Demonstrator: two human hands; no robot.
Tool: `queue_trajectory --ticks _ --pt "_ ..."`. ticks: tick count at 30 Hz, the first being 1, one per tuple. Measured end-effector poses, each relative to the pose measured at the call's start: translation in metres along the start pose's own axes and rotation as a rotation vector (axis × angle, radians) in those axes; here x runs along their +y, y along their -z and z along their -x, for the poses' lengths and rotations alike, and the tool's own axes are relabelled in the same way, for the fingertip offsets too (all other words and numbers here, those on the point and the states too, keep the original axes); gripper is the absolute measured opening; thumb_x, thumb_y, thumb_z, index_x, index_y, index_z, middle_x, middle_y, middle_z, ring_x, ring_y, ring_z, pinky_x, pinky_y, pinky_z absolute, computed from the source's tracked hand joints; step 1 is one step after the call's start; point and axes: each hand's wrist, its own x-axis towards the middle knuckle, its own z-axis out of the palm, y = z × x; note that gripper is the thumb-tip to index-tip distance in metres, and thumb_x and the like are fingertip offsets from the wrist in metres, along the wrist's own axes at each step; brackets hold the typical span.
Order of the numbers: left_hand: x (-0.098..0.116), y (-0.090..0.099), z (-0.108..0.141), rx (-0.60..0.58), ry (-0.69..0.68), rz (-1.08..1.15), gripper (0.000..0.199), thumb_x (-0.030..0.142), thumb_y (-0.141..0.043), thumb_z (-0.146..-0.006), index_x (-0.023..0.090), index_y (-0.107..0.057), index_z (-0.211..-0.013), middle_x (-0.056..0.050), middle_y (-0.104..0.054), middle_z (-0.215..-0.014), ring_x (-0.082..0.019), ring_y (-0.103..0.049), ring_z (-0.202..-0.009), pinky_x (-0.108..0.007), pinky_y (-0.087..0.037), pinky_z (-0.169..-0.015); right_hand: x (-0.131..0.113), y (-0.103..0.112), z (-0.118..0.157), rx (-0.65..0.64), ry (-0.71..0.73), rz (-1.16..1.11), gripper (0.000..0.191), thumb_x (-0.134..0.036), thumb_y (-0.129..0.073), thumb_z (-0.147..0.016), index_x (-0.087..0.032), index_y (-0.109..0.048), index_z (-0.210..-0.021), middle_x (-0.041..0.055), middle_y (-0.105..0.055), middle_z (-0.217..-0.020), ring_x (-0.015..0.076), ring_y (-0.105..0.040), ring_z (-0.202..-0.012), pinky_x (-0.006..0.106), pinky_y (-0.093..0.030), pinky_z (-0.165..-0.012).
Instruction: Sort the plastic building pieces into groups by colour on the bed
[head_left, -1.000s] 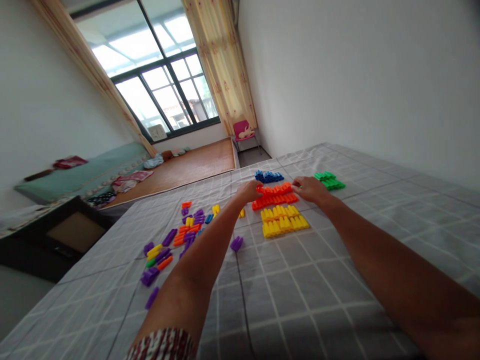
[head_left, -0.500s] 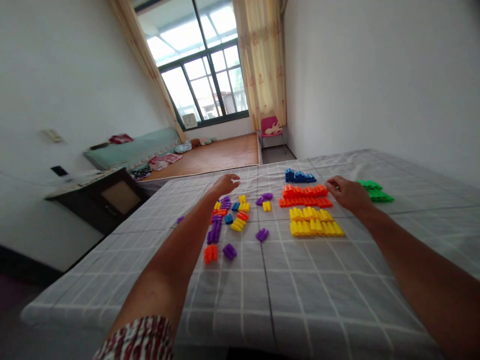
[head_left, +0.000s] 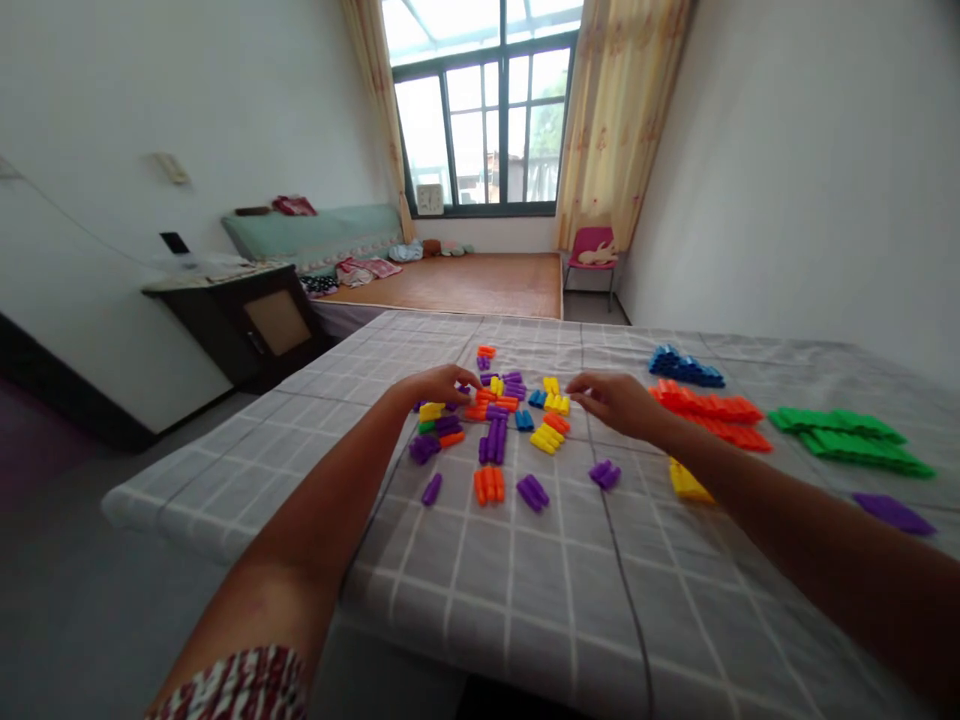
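Observation:
My left hand (head_left: 444,384) is over the mixed pile, palm down, its bent fingers a little apart beside orange plastic pieces (head_left: 507,404). Whether its fingertips touch them is hard to tell. My right hand (head_left: 616,402) reaches in from the right, thumb and forefinger slightly parted next to yellow pieces (head_left: 556,404); nothing shows between them. Around both hands lie small tube-shaped pieces: purple ones (head_left: 492,442), blue ones (head_left: 524,421) and an orange group (head_left: 490,487) nearer me.
Sorted by colour on the right are a blue stack (head_left: 686,367), orange rows (head_left: 709,405), yellow pieces (head_left: 688,483) partly behind my right forearm, green rows (head_left: 855,440) and a purple group (head_left: 892,513). A grey checked cloth (head_left: 555,580) covers the surface.
My right hand has moved left from the orange rows to the mixed pile. My left hand has come down over loose pieces. The view has turned and tilted.

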Motion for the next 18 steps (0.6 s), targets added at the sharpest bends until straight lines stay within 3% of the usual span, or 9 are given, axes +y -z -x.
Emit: queue_trajectory --ticks 3,7,11,14,18 --pt "0.001 -0.013 0.004 0.024 -0.103 -0.018 0.066 0.038 -0.078 -0.056 0.028 -0.065 -0.12 -0.001 -0.069 -0.106 -0.02 -0.062 -0.092 -0.022 -0.046 -0.079 -0.015 -0.027 -0.05 -0.062 0.042 0.068 0.021 -0.023 -0.052 -0.085 -0.021 -0.068 -0.099 0.0036 -0.073 -0.092 0.0163 -0.066 -0.076 0.025 -0.046 -0.068" --pt "0.0 -0.023 0.009 0.084 -0.202 -0.128 0.064 0.037 -0.078 -0.057 0.026 -0.065 -0.119 -0.003 -0.068 -0.108 -0.02 -0.062 -0.096 -0.023 -0.045 -0.084 -0.018 -0.055 -0.116 -0.102 -0.012 0.161 0.029 -0.019 -0.053 -0.085 -0.02 -0.066 -0.111 0.0056 -0.071 -0.108 0.0174 -0.066 -0.09 0.027 -0.048 -0.081" --pt "-0.003 -0.022 0.016 -0.014 -0.296 -0.223 0.06 0.031 -0.071 -0.066 0.025 -0.059 -0.124 -0.003 -0.066 -0.114 -0.019 -0.058 -0.106 -0.025 -0.042 -0.094 -0.017 -0.082 -0.175 -0.091 -0.086 0.218 0.042 -0.016 -0.052 -0.086 -0.022 -0.059 -0.127 0.0071 -0.067 -0.12 0.0192 -0.062 -0.106 0.03 -0.046 -0.093" --pt "-0.003 -0.022 0.022 -0.037 -0.375 -0.23 0.062 0.019 -0.065 -0.068 0.025 -0.055 -0.129 -0.002 -0.061 -0.126 -0.019 -0.053 -0.117 -0.026 -0.038 -0.102 -0.018 -0.102 -0.207 -0.109 -0.154 0.238 0.048 -0.016 -0.053 -0.085 -0.024 -0.056 -0.132 0.0084 -0.067 -0.12 0.0219 -0.061 -0.108 0.03 -0.048 -0.089" --pt "-0.003 -0.021 0.027 0.008 -0.3 -0.257 0.056 0.013 -0.057 -0.072 0.03 -0.06 -0.126 -0.003 -0.058 -0.13 -0.021 -0.054 -0.117 -0.028 -0.04 -0.1 -0.016 -0.12 -0.229 -0.176 -0.18 0.176 0.042 -0.022 -0.055 -0.086 -0.022 -0.059 -0.128 0.0106 -0.07 -0.112 0.0245 -0.065 -0.098 0.03 -0.05 -0.078"
